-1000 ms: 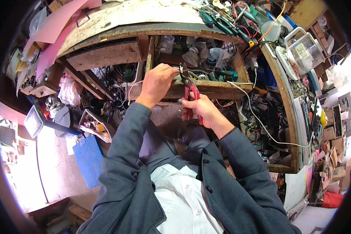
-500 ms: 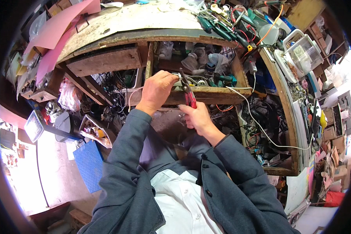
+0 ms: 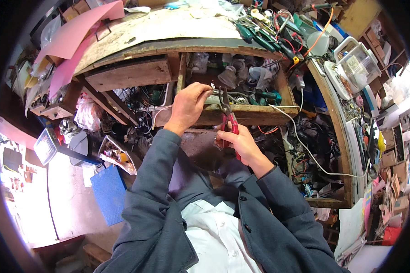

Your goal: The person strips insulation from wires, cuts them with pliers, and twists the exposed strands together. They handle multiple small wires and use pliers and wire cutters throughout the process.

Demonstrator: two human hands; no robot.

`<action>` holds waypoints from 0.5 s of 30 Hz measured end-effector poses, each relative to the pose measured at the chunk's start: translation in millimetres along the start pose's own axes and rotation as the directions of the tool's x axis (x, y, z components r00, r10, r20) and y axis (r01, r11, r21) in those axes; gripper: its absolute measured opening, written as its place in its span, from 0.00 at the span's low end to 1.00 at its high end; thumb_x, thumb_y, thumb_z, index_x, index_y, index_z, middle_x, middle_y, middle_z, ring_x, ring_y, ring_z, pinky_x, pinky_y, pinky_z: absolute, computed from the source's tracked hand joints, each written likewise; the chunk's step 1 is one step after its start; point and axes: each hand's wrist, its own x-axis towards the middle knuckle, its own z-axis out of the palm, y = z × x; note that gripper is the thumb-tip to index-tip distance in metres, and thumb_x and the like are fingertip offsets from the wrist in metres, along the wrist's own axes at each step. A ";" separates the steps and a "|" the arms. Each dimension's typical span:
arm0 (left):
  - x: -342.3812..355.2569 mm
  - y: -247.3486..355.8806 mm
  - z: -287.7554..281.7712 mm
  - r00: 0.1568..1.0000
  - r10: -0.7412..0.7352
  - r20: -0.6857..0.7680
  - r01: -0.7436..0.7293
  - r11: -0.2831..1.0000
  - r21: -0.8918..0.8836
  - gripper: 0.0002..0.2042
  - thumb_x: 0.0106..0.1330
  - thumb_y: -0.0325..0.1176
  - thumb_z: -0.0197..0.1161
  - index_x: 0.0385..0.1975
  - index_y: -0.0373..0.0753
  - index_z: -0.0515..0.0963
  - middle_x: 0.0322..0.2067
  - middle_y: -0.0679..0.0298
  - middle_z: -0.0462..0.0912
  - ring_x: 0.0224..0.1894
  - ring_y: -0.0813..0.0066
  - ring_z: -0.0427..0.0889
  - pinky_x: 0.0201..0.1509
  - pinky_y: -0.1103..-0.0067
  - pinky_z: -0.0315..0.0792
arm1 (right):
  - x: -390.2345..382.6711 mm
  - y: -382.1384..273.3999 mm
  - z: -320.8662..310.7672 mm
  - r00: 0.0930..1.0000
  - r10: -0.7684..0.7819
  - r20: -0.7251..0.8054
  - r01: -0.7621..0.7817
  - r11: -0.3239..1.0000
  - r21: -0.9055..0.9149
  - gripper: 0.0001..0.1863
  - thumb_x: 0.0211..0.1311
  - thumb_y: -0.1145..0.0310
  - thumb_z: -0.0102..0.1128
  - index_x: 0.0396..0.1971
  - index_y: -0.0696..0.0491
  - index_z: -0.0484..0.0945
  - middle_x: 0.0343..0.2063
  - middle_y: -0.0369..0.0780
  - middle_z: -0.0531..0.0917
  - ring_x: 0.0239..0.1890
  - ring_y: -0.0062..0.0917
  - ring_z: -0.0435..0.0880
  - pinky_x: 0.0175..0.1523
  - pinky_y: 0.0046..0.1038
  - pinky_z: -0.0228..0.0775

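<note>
Two bare hands work above one open wooden drawer [image 3: 246, 113]. The left hand [image 3: 187, 107] pinches one small white piece [image 3: 212, 85] between thumb and fingertips; the right hand [image 3: 242, 144] grasps one pair of red-handled pliers [image 3: 227, 110], its fingers curled about the grips. The pliers' nose points far, just right of the white piece. Both forearms reach in from the near edge and converge, the left hand's back uppermost. Farther out lie two pink sheets [image 3: 84, 34], far left, and one blue board [image 3: 108, 195], left. Markings on one white keypad panel [image 3: 45, 146] at left are too small to read.
</note>
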 end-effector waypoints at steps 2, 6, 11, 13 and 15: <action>1.3 -1.3 -2.6 1.000 -0.022 -0.001 0.022 0.999 -0.048 0.06 0.68 0.30 0.63 0.39 0.36 0.81 0.33 0.54 0.82 0.36 0.54 0.83 0.38 0.69 0.74 | 0.1 2.0 -0.6 1.000 -0.024 -0.004 0.024 1.000 0.003 0.07 0.64 0.72 0.65 0.39 0.56 0.78 0.31 0.34 0.81 0.32 0.21 0.82 0.40 0.24 0.73; 0.7 0.4 -3.3 1.000 -0.026 0.016 0.028 0.997 -0.077 0.07 0.70 0.31 0.62 0.39 0.35 0.81 0.33 0.55 0.82 0.35 0.55 0.82 0.37 0.70 0.74 | 4.6 12.1 -7.0 0.995 -0.100 0.032 0.103 0.989 -0.106 0.12 0.64 0.72 0.64 0.45 0.57 0.77 0.33 0.37 0.82 0.34 0.23 0.83 0.43 0.25 0.76; 0.7 1.1 -9.2 0.999 -0.042 0.006 0.043 0.995 -0.092 0.07 0.70 0.30 0.62 0.40 0.34 0.81 0.34 0.55 0.84 0.36 0.58 0.84 0.40 0.72 0.76 | -0.3 4.0 1.6 0.993 -0.116 0.003 0.116 0.993 -0.003 0.11 0.63 0.72 0.64 0.43 0.59 0.77 0.31 0.35 0.82 0.33 0.21 0.81 0.41 0.25 0.73; 3.1 2.2 -6.9 0.996 -0.080 0.035 0.084 0.986 -0.141 0.07 0.70 0.30 0.62 0.40 0.33 0.81 0.33 0.54 0.84 0.35 0.61 0.84 0.39 0.73 0.75 | -4.8 -1.9 1.7 0.998 -0.066 -0.018 0.068 0.990 0.124 0.14 0.64 0.71 0.64 0.47 0.59 0.77 0.33 0.37 0.83 0.36 0.25 0.84 0.45 0.27 0.76; -1.3 -1.5 -3.9 0.998 -0.052 0.028 0.055 0.987 -0.153 0.07 0.72 0.27 0.60 0.41 0.31 0.81 0.31 0.62 0.84 0.33 0.78 0.81 0.37 0.79 0.74 | -6.5 -4.6 -3.6 0.996 -0.044 0.075 0.024 0.968 0.250 0.17 0.68 0.71 0.58 0.54 0.60 0.73 0.41 0.45 0.85 0.43 0.33 0.87 0.52 0.34 0.78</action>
